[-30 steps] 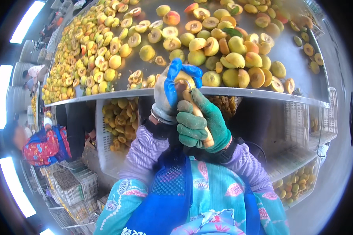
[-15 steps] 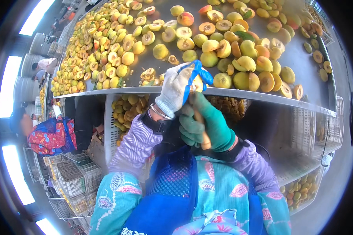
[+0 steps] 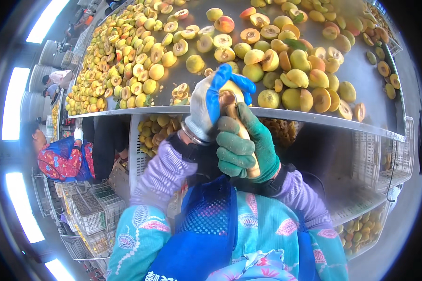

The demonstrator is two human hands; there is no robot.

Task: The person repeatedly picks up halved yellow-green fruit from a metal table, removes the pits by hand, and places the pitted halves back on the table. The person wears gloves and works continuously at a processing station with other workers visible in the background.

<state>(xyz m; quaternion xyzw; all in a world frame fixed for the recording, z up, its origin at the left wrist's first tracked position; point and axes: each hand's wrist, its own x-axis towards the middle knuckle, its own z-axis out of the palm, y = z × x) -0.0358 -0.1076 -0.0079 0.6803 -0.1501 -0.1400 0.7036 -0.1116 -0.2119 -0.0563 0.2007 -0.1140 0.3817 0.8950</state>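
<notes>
My left hand [image 3: 204,104], in a white glove with blue-coated fingers, is closed round a peach half [image 3: 236,89] just above the table's front edge. The cut face shows a brown centre. My right hand [image 3: 237,149], in a green glove, grips a pitting tool by its pale wooden handle [image 3: 253,170]. The tool's upper end meets the brown centre of the peach half; its tip is hard to make out. Both hands are close together, the right one below. Beyond them, whole and halved peaches [image 3: 295,77] lie on the metal table [image 3: 187,86].
A metal rim [image 3: 314,117] runs along the table's front. Under it stand a white crate [image 3: 135,154] of peaches, a container of brown bits [image 3: 281,133] and more crates at right [image 3: 365,154]. A seated co-worker in red [image 3: 61,159] is at left, near stacked crates [image 3: 91,208].
The peach half has turned so its brown centre shows more. My left fingers have shifted round it, and my right hand and the tool have tilted. The view has moved slightly.
</notes>
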